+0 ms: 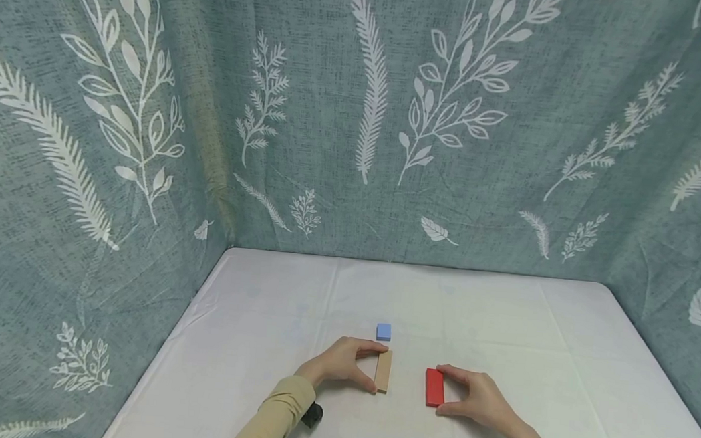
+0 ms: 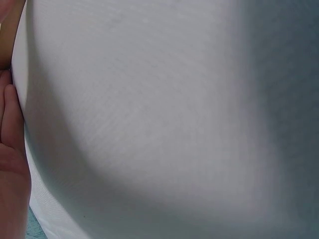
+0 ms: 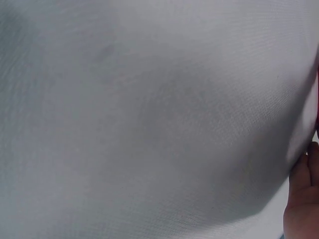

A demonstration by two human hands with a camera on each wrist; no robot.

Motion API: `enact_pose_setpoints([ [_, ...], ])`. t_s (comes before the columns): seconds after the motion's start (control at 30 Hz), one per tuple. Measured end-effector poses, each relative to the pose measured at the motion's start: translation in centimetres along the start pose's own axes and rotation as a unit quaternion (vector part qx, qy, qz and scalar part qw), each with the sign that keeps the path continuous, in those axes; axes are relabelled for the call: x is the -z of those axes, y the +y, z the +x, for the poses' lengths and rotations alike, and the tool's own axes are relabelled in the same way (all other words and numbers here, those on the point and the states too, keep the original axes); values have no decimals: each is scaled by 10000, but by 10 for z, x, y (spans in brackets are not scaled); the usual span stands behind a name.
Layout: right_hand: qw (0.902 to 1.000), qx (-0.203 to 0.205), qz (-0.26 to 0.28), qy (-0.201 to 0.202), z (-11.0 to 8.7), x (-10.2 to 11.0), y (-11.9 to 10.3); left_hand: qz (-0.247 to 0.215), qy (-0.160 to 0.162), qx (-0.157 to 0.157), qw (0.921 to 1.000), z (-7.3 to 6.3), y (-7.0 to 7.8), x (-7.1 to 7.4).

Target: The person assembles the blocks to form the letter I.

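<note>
"Tan block point(image 1: 383, 371)?"
"Long axis near-to-far, far end leaning right; left hand point(image 1: 340, 363) pinches its ends."
"Red block point(image 1: 434, 387)?"
"Near-to-far too, ends pinched by the right hand point(image 1: 481, 398); both on the white table point(image 1: 501, 322)."

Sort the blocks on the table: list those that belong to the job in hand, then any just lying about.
In the job:
- tan block, pinched at its ends by the left hand
- red block, pinched at its ends by the right hand

Seemingly just lying about:
- blue block, touched by neither hand
</note>
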State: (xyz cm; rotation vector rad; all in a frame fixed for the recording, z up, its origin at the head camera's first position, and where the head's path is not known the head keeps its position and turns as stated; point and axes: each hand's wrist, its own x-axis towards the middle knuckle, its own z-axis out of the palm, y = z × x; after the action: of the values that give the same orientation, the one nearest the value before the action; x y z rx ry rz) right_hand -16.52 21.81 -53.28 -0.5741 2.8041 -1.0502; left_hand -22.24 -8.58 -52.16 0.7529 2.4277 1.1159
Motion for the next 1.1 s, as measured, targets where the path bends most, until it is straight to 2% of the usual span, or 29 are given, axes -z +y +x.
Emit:
enact_pose_setpoints([
  [0.6,9999,80,32,-117,-3,1,-4,-30,28,-76,10000,-2,-2,-1],
  [0.77,9998,21,216,-1,-5,2,-6,-20,7,-107,9999,-2,-2,-1],
  [1.0,9958,452,741,304,-4,5,-12,-23,-28,-94,9999,-3,-2,-1],
  [1.1,9949,376,894,286,-3,4,-14,-12,-44,-95,9999,-3,-3,0],
])
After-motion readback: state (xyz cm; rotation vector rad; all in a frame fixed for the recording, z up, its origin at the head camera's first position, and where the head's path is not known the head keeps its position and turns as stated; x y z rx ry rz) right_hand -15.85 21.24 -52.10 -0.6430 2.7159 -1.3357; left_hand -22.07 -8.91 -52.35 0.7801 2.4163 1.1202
